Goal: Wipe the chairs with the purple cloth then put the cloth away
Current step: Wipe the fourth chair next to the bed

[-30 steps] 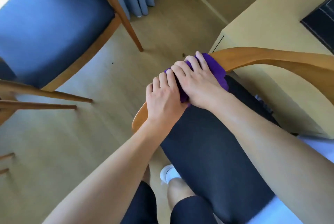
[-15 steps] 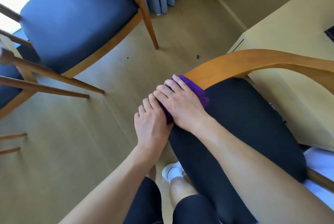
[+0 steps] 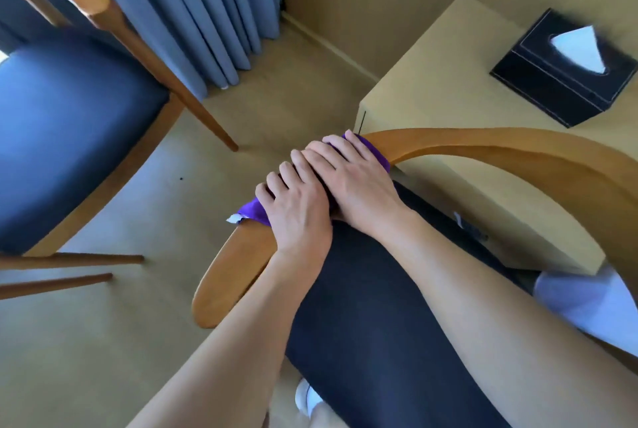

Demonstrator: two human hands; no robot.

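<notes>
Purple cloth [image 3: 374,151] lies wrapped over the curved wooden top rail [image 3: 483,148] of the near chair, on the rail's left sweep. One purple corner with a white tag [image 3: 233,219] pokes out on the floor side, from under the left hand [image 3: 297,212]. The left hand grips the cloth, fingers curled over the rail's far edge. The right hand [image 3: 355,182] lies just beside it and partly over its fingers. Its own fingers are close to straight, pressing the cloth down onto the rail, and I see it clasping nothing. Both forearms cross the near chair's dark seat [image 3: 362,324].

Edges: the rail's free end rounds off low left, bare wood from there up to the left hand. Right of the right hand the rail runs bare, arching toward the frame's right side. The pale surface [image 3: 448,100] stands just behind the rail, its corner near the right fingertips. I cannot tell whether it touches the rail. A black tissue box [image 3: 562,72] stands on it, well apart from the hands.

Room: open floor [image 3: 103,358] lies left of the rail. The second chair [image 3: 69,137], blue seat, stands across that floor. Its nearest leg [image 3: 200,117] lands near the cloth but apart from it. A blue curtain [image 3: 207,13] hangs behind. A white shoe [image 3: 307,400] shows at the bottom, at the seat's left edge.
</notes>
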